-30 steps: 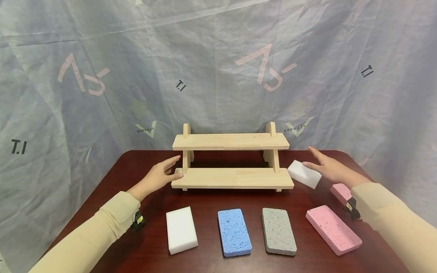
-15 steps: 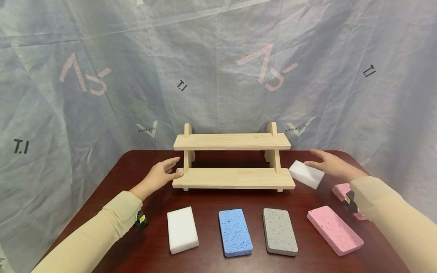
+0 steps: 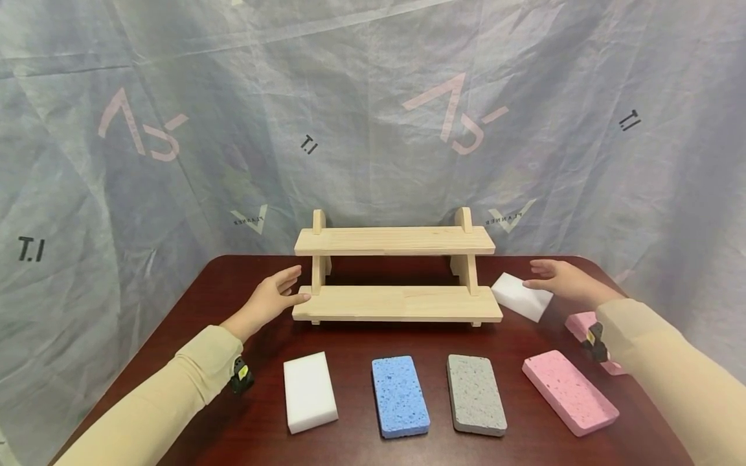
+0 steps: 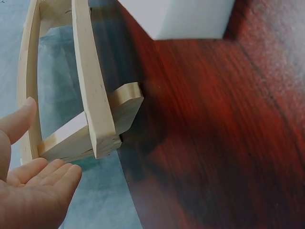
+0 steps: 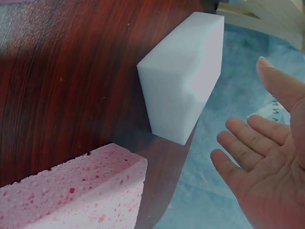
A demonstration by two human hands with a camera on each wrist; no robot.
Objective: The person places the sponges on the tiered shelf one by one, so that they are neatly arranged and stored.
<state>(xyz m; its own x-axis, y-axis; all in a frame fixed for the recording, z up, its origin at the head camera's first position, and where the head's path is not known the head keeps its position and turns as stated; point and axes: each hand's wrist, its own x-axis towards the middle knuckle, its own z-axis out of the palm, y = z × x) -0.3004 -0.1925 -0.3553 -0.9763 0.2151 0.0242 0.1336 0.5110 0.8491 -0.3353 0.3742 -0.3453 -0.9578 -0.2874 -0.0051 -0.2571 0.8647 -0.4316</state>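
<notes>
Wooden shelf, two steps, upright at the far middle of the table, in front of a gray printed cloth. Left hand is at its left end, thumb and fingers wide apart, holding nothing. Thumb tip lines up with the lower step's left end (contact or a small gap, can't tell).

Far white sponge lies on the table just right of the lower step, set at an angle; can't tell if it touches the shelf. Right hand is just right of it, thumb well apart from the loosely bent fingers, also holding nothing. Right wrist view shows a gap to the sponge.

Near row, left to right, well apart: near white sponge, blue sponge, gray sponge, near pink sponge (this one slanted). Far pink sponge sits below the right wrist, partly hidden by the sleeve and a black wrist device.
</notes>
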